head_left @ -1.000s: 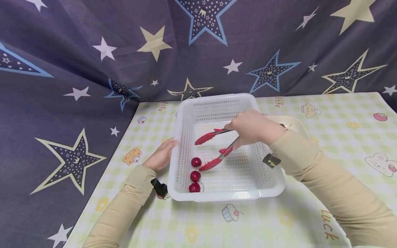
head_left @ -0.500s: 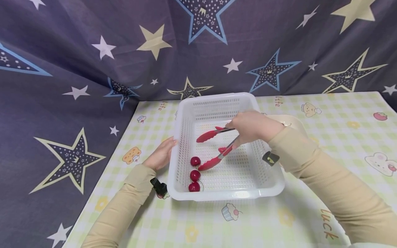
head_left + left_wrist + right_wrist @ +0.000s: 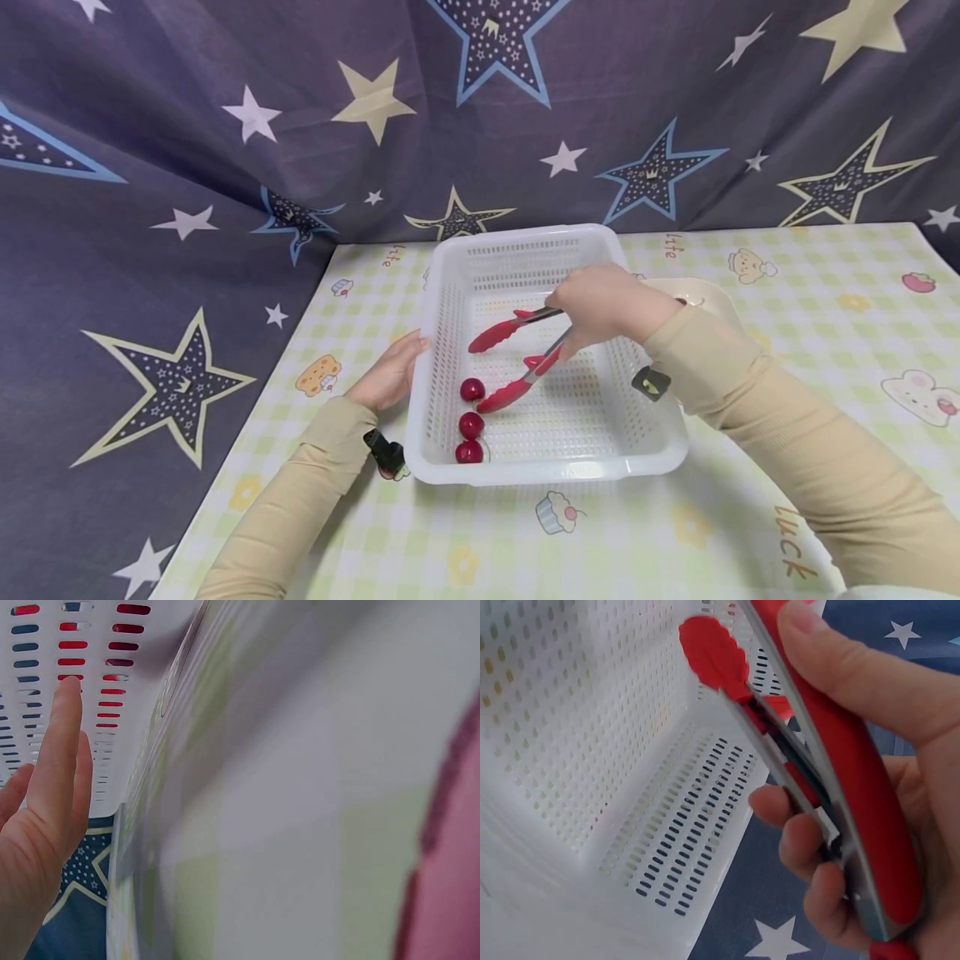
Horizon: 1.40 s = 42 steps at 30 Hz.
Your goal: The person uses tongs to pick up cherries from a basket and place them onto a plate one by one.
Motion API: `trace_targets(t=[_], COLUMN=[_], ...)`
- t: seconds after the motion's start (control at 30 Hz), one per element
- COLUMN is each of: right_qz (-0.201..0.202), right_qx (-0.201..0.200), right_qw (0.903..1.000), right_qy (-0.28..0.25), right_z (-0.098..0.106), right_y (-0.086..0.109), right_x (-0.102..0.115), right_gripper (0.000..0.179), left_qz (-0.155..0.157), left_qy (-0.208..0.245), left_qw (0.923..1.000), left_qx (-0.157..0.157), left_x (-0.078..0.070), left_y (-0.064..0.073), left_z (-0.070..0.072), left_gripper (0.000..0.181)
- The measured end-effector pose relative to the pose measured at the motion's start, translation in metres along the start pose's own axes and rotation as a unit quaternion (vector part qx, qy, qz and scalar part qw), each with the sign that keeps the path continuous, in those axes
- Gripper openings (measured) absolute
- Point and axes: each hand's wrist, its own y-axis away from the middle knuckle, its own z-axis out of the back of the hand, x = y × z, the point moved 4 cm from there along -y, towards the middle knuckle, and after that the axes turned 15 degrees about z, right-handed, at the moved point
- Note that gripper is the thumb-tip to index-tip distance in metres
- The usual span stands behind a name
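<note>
My right hand (image 3: 603, 304) grips a pair of red-tipped metal tongs (image 3: 517, 388) over the inside of a white perforated plastic basket (image 3: 555, 472). The two arms of the tongs are spread apart, and one red tip lies right beside the upper of three dark red cherries (image 3: 472, 389). Those cherries form a line along the basket's left wall. In the right wrist view, thumb and curled fingers wrap the handles of the tongs (image 3: 855, 802). My left hand (image 3: 388, 373) rests against the outside of the left wall; the left wrist view shows its fingers (image 3: 56, 754) extended along the slots.
A cream-coloured tray (image 3: 708, 293) stands to the right of the basket, partly hidden by my right forearm, with a dark cherry (image 3: 681, 302) in it. A green checked cloth (image 3: 825, 350) covers the table. Behind hangs a dark star-patterned curtain (image 3: 300, 150).
The tongs have shifted only slightly within the basket, their tips a touch further left than half a second ago. Cherries, basket and left hand look the same.
</note>
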Motion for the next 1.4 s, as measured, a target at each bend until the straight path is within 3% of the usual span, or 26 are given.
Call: trace_targets(t=[0.27,0.7,1.23,1.4], right_qz=[0.040,0.052,0.048,0.042], right_qx=[-0.032,-0.024,-0.074,-0.088], right_qw=[0.9984,0.9981,0.9960,0.9950], right_qy=[0.025,0.022,-0.005,-0.020], right_z=[0.000,0.002,0.017,0.018], right_y=[-0.004,-0.001,0.032,0.045], right_x=[0.006,0.007,-0.007,-0.010], right_gripper=[0.039,0.028,0.023,0.032], left_qz=[-0.002,0.001,-0.004,-0.003], left_qy=[0.006,0.008,0.007,0.011], left_qw=[1.0000,1.0000,0.9999,0.9999], left_qx=[-0.003,-0.003,-0.006,-0.002], left_x=[-0.001,-0.001,-0.001,0.000], left_y=[0.001,0.001,0.002,0.001], left_z=[-0.001,0.000,0.000,-0.001], left_gripper=[0.058,0.059,0.058,0.058])
